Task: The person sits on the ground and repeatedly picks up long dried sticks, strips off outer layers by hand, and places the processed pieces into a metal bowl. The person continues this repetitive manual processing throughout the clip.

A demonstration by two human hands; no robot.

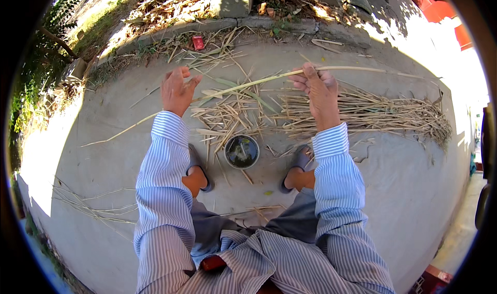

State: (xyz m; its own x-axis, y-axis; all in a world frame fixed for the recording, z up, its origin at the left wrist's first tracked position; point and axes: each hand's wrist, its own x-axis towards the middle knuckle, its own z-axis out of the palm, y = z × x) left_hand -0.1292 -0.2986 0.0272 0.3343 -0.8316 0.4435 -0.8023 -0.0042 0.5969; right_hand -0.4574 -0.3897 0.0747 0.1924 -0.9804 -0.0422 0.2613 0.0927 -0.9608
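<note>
We pinch the stalk [243, 86] w/ R hand [320, 91], L hand [176, 93] half-curled, hold unclear; prob. light, bendy, best held mid-way.

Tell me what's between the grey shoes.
In the head view, a round bowl with dark contents stands between the left shoe and right shoe, plus loose stalk pieces.

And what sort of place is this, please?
Probably an outdoor yard: grey ground partly in sunlight, green plants on the left, and a bundle of dry stalks lying there.
</note>
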